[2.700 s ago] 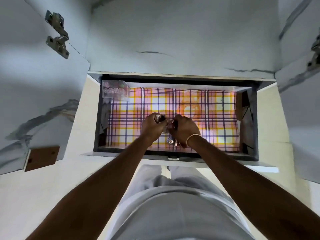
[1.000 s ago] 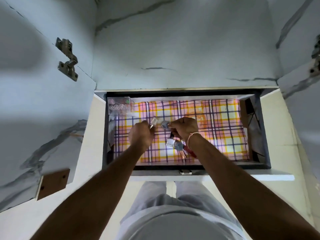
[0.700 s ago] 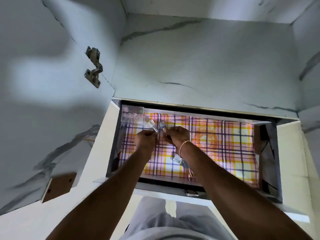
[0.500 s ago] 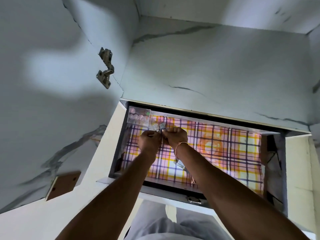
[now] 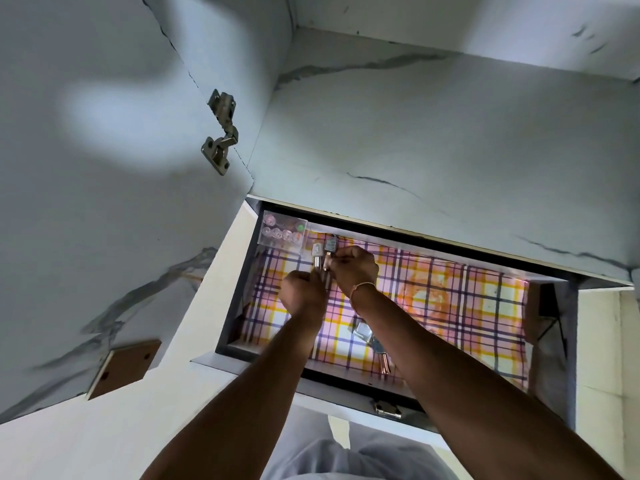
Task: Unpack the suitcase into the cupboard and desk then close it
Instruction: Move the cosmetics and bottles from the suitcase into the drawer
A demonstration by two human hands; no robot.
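Drawer (image 5: 239,289) rear-left corner: both hands pinch keys beside clear box (image 5: 282,232).

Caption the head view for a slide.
Both hands, left and right, hold keys over the open drawer.

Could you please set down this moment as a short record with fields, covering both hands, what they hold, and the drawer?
Place: open drawer in a cupboard, lined with checked paper
Left hand: pinches a small silver key-like piece
Right hand: pinches a similar darker piece; thread bracelet on the wrist
Position of the hands: side by side, over the drawer's back left part
Clear plastic box: back left corner, small round items inside
Bunch of keys: lying on the paper near the front, partly hidden by the right forearm
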